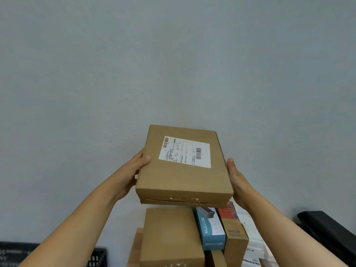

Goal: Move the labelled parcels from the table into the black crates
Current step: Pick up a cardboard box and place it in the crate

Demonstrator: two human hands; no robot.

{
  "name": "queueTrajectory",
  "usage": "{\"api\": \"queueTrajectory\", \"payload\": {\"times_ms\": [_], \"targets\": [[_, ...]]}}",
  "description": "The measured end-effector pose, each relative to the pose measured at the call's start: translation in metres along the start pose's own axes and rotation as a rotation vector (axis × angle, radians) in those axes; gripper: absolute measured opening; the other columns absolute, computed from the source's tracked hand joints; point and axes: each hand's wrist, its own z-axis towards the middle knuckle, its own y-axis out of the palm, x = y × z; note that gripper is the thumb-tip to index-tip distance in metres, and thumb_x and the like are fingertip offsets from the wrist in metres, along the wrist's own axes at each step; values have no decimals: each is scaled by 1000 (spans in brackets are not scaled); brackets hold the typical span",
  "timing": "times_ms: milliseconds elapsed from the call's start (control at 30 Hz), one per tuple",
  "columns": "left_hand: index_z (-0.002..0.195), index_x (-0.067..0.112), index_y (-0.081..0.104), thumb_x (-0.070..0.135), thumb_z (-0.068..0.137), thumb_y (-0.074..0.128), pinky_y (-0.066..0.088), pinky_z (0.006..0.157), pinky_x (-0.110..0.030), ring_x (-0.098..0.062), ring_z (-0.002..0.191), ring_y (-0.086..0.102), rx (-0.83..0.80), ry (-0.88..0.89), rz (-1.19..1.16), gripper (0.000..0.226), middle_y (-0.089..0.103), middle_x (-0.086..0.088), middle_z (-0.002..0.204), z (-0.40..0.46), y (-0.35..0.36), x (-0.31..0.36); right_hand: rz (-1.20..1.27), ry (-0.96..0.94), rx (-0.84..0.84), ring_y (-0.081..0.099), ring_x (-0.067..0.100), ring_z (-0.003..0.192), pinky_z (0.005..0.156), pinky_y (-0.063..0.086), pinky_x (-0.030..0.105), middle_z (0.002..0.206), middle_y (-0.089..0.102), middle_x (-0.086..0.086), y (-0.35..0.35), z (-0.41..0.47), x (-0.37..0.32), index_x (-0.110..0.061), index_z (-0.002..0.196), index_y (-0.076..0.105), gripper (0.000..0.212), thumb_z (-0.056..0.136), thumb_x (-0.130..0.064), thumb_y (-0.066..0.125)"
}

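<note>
Both forearms reach up from the bottom edge, the left hand [134, 168] and right hand [236, 178] gripping opposite sides of a flat cardboard parcel [183, 176], its shipping label [185, 152] facing up. It is held above the table's stacked boxes: a plain carton [169, 234] and a blue USB box [211, 228]. A black crate [96, 257] sits at lower left.

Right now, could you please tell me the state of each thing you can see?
Labelled parcel: lifted, label up, held at both sides.
Left hand: grips parcel's left edge.
Right hand: holds parcel's right edge.
Plain brown box: closed, on the pile.
Blue USB box: closed, beside it.
Black crate: contents hidden.
</note>
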Motion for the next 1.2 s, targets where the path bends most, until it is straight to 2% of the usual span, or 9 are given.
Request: {"api": "queueTrajectory", "payload": {"times_ms": [167, 300, 433, 567, 667, 833, 1000, 1100, 1200], "targets": [[128, 56, 42, 23, 80, 58, 45, 86, -31, -8, 114, 56, -16, 95, 40, 60, 60, 23, 122, -3, 0, 9, 21, -64, -81, 61, 15, 108, 79, 49, 32, 120, 65, -6, -7, 0, -4, -41, 133, 46, 43, 91, -45, 51], [136, 49, 39, -3, 90, 46, 42, 96, -27, -1, 118, 52, 11, 159, 90, 70, 58, 24, 126, -3, 0, 11, 112, -31, -111, 65, 25, 102, 82, 52, 39, 111, 69, 6, -9, 3, -5, -29, 134, 45, 58, 83, -15, 68], [139, 48, 33, 10, 92, 56, 43, 95, -26, -2, 124, 47, 183, 217, 139, 65, 44, 25, 138, -3, 3, 10, 222, 3, -102, 65, 26, 100, 89, 50, 46, 110, 69, 10, -3, 2, -7, -21, 129, 51, 60, 75, -9, 73], [151, 31, 6, 27, 78, 76, 26, 113, -46, -21, 143, 16, 597, 156, 203, 101, 14, 2, 156, 5, 16, 1, 352, 17, -64, 64, 24, 97, 92, 48, 54, 111, 67, 11, 12, -1, -7, -13, 126, 53, 64, 66, -12, 74], [150, 27, 2, 30, 72, 81, 26, 112, -49, -27, 142, 13, 758, 109, 79, 111, 10, -3, 154, 5, 30, -1, 460, 18, -18, 64, 23, 96, 93, 47, 57, 106, 69, 8, 25, -2, -4, -11, 123, 54, 49, 77, -5, 70], [149, 24, 5, 29, 76, 77, 31, 105, -39, -25, 135, 34, 559, 43, -206, 103, 25, -8, 151, 4, 59, -15, 731, 46, 15, 63, 25, 95, 90, 49, 56, 101, 68, 6, 45, -4, 1, -9, 120, 54, 40, 82, -5, 66], [139, 13, 37, 26, 80, 72, 40, 94, -34, -11, 102, 56, 375, 49, -276, 70, 56, -1, 125, -1, 79, -20, 918, 27, -40, 60, 30, 108, 81, 52, 56, 111, 66, 10, 57, -5, 8, -12, 127, 49, 60, 71, -10, 69], [130, 16, 43, 19, 81, 71, 46, 97, -45, -15, 108, 58, 358, 55, -366, 57, 57, -2, 126, 2, 78, -20, 912, 58, -76, 57, 32, 115, 87, 47, 63, 119, 64, 12, 56, -7, 12, -15, 124, 51, 57, 71, -11, 70], [129, 16, 42, 14, 81, 70, 53, 84, -42, -18, 107, 59, 353, 78, -395, 55, 57, -4, 124, 3, 71, -16, 774, 71, -38, 55, 28, 118, 98, 39, 63, 124, 62, 8, 45, -7, 12, -20, 120, 53, 49, 74, -17, 70]]}}
